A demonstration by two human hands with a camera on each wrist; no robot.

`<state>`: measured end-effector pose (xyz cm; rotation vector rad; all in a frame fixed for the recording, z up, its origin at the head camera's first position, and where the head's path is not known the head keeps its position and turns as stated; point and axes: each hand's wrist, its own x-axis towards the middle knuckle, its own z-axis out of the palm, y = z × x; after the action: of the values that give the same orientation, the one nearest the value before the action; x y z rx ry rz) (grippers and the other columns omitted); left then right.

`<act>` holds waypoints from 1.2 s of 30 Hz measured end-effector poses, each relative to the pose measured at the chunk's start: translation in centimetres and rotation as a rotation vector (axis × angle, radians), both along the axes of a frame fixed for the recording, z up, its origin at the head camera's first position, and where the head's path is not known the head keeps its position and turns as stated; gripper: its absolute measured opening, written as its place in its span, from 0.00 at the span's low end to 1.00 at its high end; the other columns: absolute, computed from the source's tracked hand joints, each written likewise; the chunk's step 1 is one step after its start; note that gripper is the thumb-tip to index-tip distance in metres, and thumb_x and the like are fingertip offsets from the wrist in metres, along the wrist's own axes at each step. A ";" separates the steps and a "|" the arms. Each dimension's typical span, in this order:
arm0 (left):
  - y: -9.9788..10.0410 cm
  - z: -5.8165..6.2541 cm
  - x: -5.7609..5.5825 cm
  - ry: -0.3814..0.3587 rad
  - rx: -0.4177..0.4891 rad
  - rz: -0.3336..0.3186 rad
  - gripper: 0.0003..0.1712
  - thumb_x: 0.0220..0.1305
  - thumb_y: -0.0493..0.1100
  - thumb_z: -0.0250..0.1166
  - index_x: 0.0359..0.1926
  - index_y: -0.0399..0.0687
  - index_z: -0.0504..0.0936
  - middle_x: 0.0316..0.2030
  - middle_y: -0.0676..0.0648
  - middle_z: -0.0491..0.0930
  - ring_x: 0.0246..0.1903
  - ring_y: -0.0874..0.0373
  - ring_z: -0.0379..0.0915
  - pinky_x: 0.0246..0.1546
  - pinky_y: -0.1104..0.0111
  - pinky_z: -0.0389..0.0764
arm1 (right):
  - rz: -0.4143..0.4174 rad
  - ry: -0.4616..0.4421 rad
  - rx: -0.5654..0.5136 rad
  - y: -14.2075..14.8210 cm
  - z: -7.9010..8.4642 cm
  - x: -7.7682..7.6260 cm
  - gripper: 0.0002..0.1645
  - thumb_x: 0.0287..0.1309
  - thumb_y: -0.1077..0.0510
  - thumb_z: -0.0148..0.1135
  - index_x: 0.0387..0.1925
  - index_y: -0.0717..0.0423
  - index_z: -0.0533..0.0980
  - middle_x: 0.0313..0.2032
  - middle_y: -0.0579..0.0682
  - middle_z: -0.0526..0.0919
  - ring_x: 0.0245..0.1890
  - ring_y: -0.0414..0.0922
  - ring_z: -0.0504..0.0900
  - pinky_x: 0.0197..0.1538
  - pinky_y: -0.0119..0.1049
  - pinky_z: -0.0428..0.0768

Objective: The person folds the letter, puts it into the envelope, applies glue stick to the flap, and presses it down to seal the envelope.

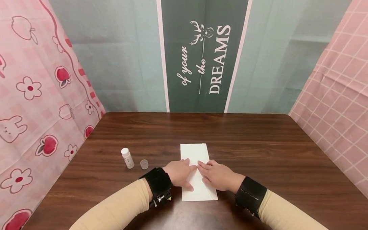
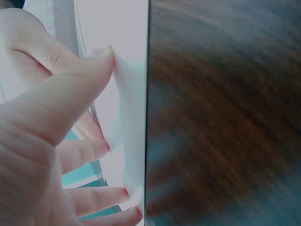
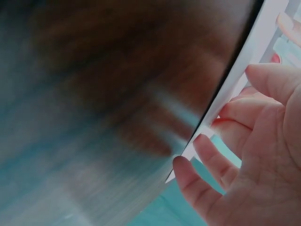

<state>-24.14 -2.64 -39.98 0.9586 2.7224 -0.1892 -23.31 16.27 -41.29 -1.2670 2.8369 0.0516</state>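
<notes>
A long white envelope (image 1: 196, 193) lies on the table, its seam lines showing toward the near right. My left hand (image 1: 179, 173) rests on its left side, fingertips and thumb pressed to the paper. From the other side, my right hand (image 1: 219, 175) touches it too, fingertips meeting the left hand's near the middle. In the left wrist view the left thumb (image 2: 75, 89) is extended along the paper's surface. The right wrist view shows the right hand's fingers (image 3: 207, 150) spread, with their tips at the paper. Neither hand grasps anything.
Left of the hands stands a small glue stick (image 1: 127, 158) with its white end up. A translucent cap (image 1: 144, 164) sits beside it, close to the left wrist strap. All this is on a dark wooden table (image 1: 262, 144), with curtains on three sides.
</notes>
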 end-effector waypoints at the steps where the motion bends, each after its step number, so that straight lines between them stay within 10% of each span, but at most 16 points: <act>1: 0.0 0.0 0.0 -0.001 -0.003 0.003 0.44 0.48 0.68 0.65 0.64 0.56 0.67 0.61 0.40 0.67 0.58 0.48 0.67 0.52 0.60 0.72 | -0.005 0.000 0.003 -0.1 0.0 0.0 0.26 0.63 0.55 0.54 0.60 0.63 0.69 0.61 0.57 0.69 0.47 0.50 0.71 0.47 0.37 0.74; 36: 0.3 0.5 0.3 -0.033 -0.079 0.048 0.45 0.52 0.68 0.62 0.68 0.59 0.63 0.66 0.40 0.59 0.63 0.48 0.59 0.54 0.59 0.69 | -0.259 -0.016 0.122 -3.0 0.4 -1.4 0.19 0.64 0.63 0.49 0.56 0.63 0.73 0.59 0.54 0.72 0.44 0.51 0.71 0.37 0.44 0.80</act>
<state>-23.84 -2.36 -39.53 0.8661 2.6831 -0.2667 -24.67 13.32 -40.86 -0.8665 2.9059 0.2015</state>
